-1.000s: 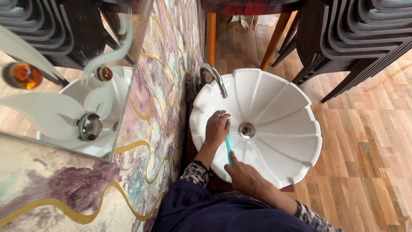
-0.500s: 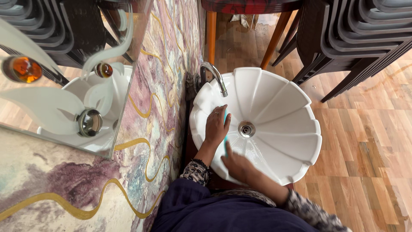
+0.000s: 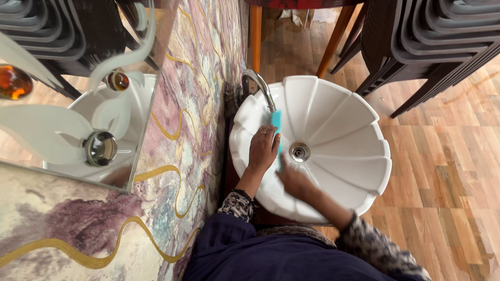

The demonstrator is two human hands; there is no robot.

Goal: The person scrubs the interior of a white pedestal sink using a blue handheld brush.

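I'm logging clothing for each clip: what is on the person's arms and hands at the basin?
Both hands are bare, with no gloves. The left hand has a ring on one finger. Both wrists show patterned black-and-white cuffs, and a dark navy garment covers the body below them.

wall mirror [image 3: 78, 99], stacked dark chairs [image 3: 432, 41], wooden floor [image 3: 442, 171]
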